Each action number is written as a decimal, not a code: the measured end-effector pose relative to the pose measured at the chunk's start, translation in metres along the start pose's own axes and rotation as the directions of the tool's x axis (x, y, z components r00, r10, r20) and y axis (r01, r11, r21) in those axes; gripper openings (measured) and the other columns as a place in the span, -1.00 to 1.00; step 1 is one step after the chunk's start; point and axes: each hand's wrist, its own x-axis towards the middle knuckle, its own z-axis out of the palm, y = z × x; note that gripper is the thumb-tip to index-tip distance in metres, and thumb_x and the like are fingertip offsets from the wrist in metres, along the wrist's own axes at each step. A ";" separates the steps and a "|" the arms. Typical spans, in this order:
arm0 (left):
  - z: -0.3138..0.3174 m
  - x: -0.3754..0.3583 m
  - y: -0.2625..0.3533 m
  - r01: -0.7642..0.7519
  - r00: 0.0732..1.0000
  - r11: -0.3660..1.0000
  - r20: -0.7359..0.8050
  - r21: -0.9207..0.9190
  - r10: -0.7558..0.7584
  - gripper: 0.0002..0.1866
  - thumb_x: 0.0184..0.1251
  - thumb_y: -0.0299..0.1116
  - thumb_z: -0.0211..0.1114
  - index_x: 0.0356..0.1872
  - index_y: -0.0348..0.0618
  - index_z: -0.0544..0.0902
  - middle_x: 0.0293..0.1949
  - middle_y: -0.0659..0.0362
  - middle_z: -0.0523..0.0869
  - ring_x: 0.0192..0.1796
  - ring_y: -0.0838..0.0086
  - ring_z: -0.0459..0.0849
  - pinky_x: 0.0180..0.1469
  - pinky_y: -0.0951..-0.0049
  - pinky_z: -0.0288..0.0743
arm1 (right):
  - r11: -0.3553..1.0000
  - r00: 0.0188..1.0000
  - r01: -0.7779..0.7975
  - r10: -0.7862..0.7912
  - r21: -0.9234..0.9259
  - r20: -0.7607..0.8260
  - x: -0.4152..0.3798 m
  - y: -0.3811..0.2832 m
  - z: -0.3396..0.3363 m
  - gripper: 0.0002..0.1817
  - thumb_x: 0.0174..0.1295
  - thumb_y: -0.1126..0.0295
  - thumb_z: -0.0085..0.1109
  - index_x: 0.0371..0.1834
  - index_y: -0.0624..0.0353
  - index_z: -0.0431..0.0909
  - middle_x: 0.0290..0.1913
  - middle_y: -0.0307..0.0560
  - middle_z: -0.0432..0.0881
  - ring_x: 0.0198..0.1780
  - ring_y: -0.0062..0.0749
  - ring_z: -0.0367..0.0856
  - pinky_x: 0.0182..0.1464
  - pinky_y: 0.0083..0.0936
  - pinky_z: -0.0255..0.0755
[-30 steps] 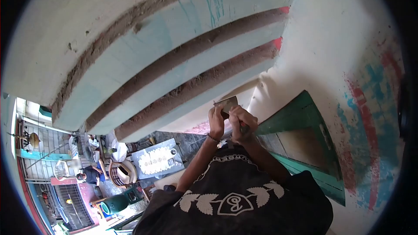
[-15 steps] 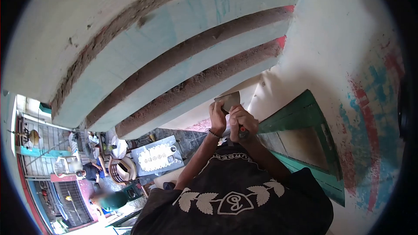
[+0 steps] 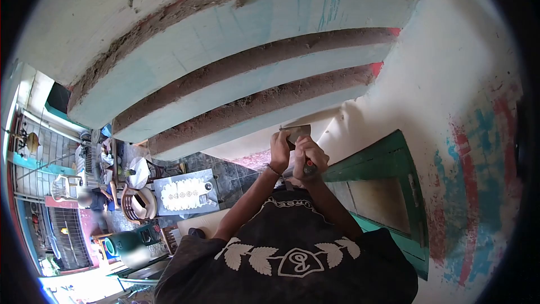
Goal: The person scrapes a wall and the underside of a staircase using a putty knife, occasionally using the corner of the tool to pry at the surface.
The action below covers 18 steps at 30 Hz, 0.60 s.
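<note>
A wide-bladed scraper (image 3: 299,133) is held up between both hands, its flat blade pointing away from me toward the white wall. My right hand (image 3: 313,155) is wrapped round its handle, whose rounded end with a red spot shows below the fingers. My left hand (image 3: 279,150), with a dark beaded bracelet at the wrist, is closed at the left edge of the blade. Just beyond the blade are a pale wall panel (image 3: 319,129) and the lowest of several pale blue stepped ledges (image 3: 242,125), which have rough brown bands between them.
A green-framed door or shutter (image 3: 413,191) stands close on the right, beside a wall patched with red and blue paint (image 3: 472,169). Far below left are a table with a white lace cloth (image 3: 187,191), a wooden chair (image 3: 138,204) and people (image 3: 98,200).
My view has turned slightly, so the ledges sit further right and the room below further left. Both hands keep their grip on the scraper, nearly unchanged in position.
</note>
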 end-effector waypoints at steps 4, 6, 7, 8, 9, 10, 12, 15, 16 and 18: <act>0.005 0.002 -0.002 0.250 0.968 0.896 0.083 -0.368 -0.236 -0.71 0.19 -0.40 0.21 -0.08 -0.27 0.53 -0.15 -0.07 0.58 -0.04 0.09 0.53 -0.01 0.25 0.44 | 1.000 1.000 0.000 0.001 0.022 -0.013 0.002 -0.002 -0.004 -0.81 0.12 0.66 0.02 -0.61 0.30 0.30 -0.58 -0.03 0.51 -0.54 -0.23 0.53 -0.27 -0.23 0.56; -0.002 0.001 0.008 0.151 0.988 0.948 -0.001 -0.279 -0.157 -0.75 0.24 -0.42 0.13 -0.07 -0.23 0.54 -0.17 -0.07 0.58 -0.04 0.07 0.52 0.03 0.23 0.40 | 0.999 1.000 -0.005 0.006 0.034 -0.030 0.008 -0.009 -0.002 -0.82 0.11 0.67 0.01 -0.61 0.30 0.31 -0.57 -0.04 0.52 -0.53 -0.23 0.54 -0.27 -0.23 0.55; -0.005 0.000 0.017 0.001 0.997 0.996 -0.082 -0.095 -0.009 -0.76 0.28 -0.44 0.07 -0.06 -0.20 0.55 -0.19 -0.07 0.60 -0.04 0.05 0.51 0.07 0.20 0.37 | 0.999 1.000 -0.013 0.014 0.044 -0.025 0.005 -0.009 -0.002 -0.83 0.10 0.67 0.01 -0.61 0.30 0.31 -0.57 -0.04 0.52 -0.52 -0.22 0.55 -0.27 -0.23 0.55; 0.004 -0.003 0.009 -0.103 0.979 0.994 -0.181 -0.040 0.094 -0.76 0.28 -0.45 0.07 -0.05 -0.20 0.55 -0.17 -0.08 0.58 -0.05 0.04 0.51 0.06 0.20 0.38 | 0.998 1.000 -0.011 0.012 0.056 -0.018 0.002 -0.007 -0.003 -0.83 0.10 0.67 0.01 -0.61 0.30 0.32 -0.57 -0.03 0.52 -0.52 -0.22 0.55 -0.28 -0.23 0.55; 0.003 0.003 0.012 -0.087 0.984 0.996 -0.157 -0.028 0.082 -0.76 0.28 -0.45 0.08 -0.06 -0.21 0.54 -0.17 -0.08 0.58 -0.06 0.06 0.51 0.05 0.21 0.39 | 0.997 1.000 -0.004 0.004 0.071 -0.008 0.006 -0.005 -0.003 -0.84 0.10 0.67 0.01 -0.60 0.30 0.33 -0.57 -0.03 0.52 -0.52 -0.21 0.56 -0.28 -0.23 0.55; 0.000 0.004 0.014 -0.064 0.990 0.998 -0.126 -0.013 0.062 -0.76 0.28 -0.45 0.08 -0.06 -0.22 0.54 -0.18 -0.08 0.58 -0.07 0.07 0.51 0.04 0.21 0.40 | 0.999 1.000 -0.001 0.001 0.044 -0.001 0.009 -0.007 -0.003 -0.84 0.10 0.67 0.01 -0.60 0.31 0.33 -0.57 -0.03 0.52 -0.51 -0.21 0.56 -0.28 -0.23 0.55; -0.012 0.004 0.033 0.060 0.997 0.994 -0.052 -0.087 -0.065 -0.80 0.30 -0.45 0.08 -0.09 -0.24 0.53 -0.20 -0.08 0.58 -0.11 0.11 0.52 -0.02 0.23 0.43 | 1.000 1.000 -0.005 0.006 -0.016 0.014 0.014 -0.012 -0.005 -0.86 0.08 0.68 0.01 -0.59 0.31 0.35 -0.57 -0.02 0.52 -0.51 -0.21 0.57 -0.28 -0.23 0.55; -0.023 0.015 0.048 0.488 0.863 0.631 0.225 -0.602 -0.453 -0.66 0.16 -0.40 0.25 -0.03 -0.30 0.51 -0.14 -0.11 0.58 -0.06 0.09 0.53 0.07 0.24 0.42 | 0.999 0.998 -0.022 0.023 0.025 -0.050 0.004 -0.002 -0.002 -0.87 0.07 0.68 0.04 -0.58 0.32 0.36 -0.57 -0.01 0.52 -0.51 -0.21 0.56 -0.28 -0.24 0.55; -0.018 0.012 0.040 0.373 0.925 0.792 0.124 -0.483 -0.360 -0.66 0.16 -0.40 0.25 -0.04 -0.31 0.52 -0.14 -0.11 0.58 -0.05 0.08 0.53 0.07 0.24 0.42 | 0.999 0.999 -0.010 0.012 0.038 -0.045 0.002 0.000 -0.002 -0.87 0.07 0.68 0.05 -0.58 0.32 0.37 -0.57 0.00 0.52 -0.52 -0.21 0.56 -0.28 -0.24 0.56; -0.012 0.007 0.030 0.103 0.994 0.980 -0.020 -0.170 -0.108 -0.67 0.17 -0.39 0.24 -0.05 -0.31 0.53 -0.13 -0.12 0.58 -0.03 0.06 0.53 0.09 0.22 0.42 | 0.998 1.000 0.015 -0.013 0.064 -0.028 0.003 0.001 -0.004 -0.87 0.07 0.68 0.06 -0.58 0.33 0.37 -0.57 0.01 0.52 -0.52 -0.20 0.56 -0.29 -0.25 0.56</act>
